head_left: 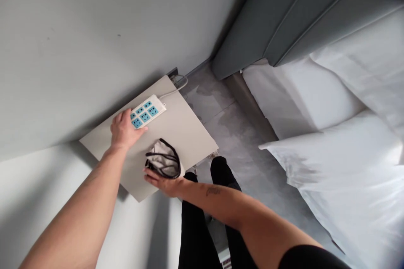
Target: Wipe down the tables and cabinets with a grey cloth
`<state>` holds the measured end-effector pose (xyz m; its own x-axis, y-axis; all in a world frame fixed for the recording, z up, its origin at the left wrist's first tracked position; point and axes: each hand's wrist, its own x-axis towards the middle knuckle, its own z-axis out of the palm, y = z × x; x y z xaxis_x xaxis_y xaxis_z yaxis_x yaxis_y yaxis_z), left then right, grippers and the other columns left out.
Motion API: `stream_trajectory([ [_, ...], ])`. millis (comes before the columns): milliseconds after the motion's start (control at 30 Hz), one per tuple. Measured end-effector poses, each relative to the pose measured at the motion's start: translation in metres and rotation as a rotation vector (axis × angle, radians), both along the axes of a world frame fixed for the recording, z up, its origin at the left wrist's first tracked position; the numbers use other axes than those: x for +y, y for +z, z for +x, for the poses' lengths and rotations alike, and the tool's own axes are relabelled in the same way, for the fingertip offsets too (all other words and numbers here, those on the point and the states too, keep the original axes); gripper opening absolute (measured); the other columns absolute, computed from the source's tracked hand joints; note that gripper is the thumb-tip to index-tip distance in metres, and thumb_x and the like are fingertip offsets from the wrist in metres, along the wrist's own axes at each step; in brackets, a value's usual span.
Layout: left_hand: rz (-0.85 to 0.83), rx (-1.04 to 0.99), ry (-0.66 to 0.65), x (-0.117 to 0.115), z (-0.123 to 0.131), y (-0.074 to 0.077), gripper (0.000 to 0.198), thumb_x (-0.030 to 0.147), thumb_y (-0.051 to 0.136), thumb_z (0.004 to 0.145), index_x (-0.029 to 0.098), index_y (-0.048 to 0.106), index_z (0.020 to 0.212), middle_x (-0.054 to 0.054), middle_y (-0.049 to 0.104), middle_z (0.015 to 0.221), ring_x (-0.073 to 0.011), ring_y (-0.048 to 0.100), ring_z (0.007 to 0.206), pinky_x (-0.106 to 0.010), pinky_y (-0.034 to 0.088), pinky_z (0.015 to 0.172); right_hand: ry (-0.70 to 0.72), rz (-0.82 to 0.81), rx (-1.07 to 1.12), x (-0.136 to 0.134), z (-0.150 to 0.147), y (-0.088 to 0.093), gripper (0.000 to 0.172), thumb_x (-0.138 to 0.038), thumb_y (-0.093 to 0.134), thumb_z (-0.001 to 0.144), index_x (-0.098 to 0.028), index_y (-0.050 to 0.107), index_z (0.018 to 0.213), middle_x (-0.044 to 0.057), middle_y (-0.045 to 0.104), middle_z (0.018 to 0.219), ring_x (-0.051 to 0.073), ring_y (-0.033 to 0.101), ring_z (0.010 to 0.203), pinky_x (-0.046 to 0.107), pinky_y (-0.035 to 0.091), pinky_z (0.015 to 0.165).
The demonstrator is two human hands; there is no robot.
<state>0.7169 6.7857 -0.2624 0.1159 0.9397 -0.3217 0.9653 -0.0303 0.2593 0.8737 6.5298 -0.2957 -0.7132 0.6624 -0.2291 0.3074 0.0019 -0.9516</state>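
My left hand (123,131) is closed around the near-left end of a white power strip (145,111) with blue sockets, thumb along one side and fingers over the other. The strip lies on a pale tabletop (186,128), and a grey cable (172,91) runs from its far end over the table's back corner. At the front edge, my right hand (166,183) is against a crumpled grey-white cloth (164,157) with black trim. Its fingers stretch along the cloth's near side, while the thumb is hidden behind it.
A grey wall (104,42) borders the table at the back left. On the right stand a dark grey padded headboard (271,17) and a bed with white pillows (341,147). Grey tiled floor (233,130) separates table and bed. My black-trousered legs (197,227) are close to the table's front edge.
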Motion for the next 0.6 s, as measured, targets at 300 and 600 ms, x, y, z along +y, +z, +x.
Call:
stream_trajectory([
  [300, -0.091, -0.384, 0.823, -0.171, 0.014, 0.017, 0.055, 0.049, 0.085, 0.08, 0.017, 0.072, 0.123, -0.014, 0.076, 0.114, -0.0333, 0.072, 0.107, -0.053, 0.059, 0.102, -0.172, 0.351, -0.155, 0.064, 0.136, 0.013, 0.071, -0.026, 0.067, 0.102, -0.013, 0.047, 0.169, 0.021, 0.038, 0.181, 0.038, 0.025, 0.172, 0.062, 0.025, 0.14],
  [600, -0.524, -1.023, 1.611, -0.254, 0.126, 0.023, 0.054, 0.029, 0.102, 0.062, 0.022, 0.053, 0.084, -0.001, 0.072, 0.08, -0.0191, 0.075, 0.079, -0.028, 0.06, 0.072, -0.671, -0.127, -0.25, 0.008, 0.153, 0.027, 0.065, -0.014, 0.057, 0.091, -0.018, 0.056, 0.157, 0.021, 0.059, 0.153, 0.029, 0.07, 0.122, 0.049, 0.061, 0.109],
])
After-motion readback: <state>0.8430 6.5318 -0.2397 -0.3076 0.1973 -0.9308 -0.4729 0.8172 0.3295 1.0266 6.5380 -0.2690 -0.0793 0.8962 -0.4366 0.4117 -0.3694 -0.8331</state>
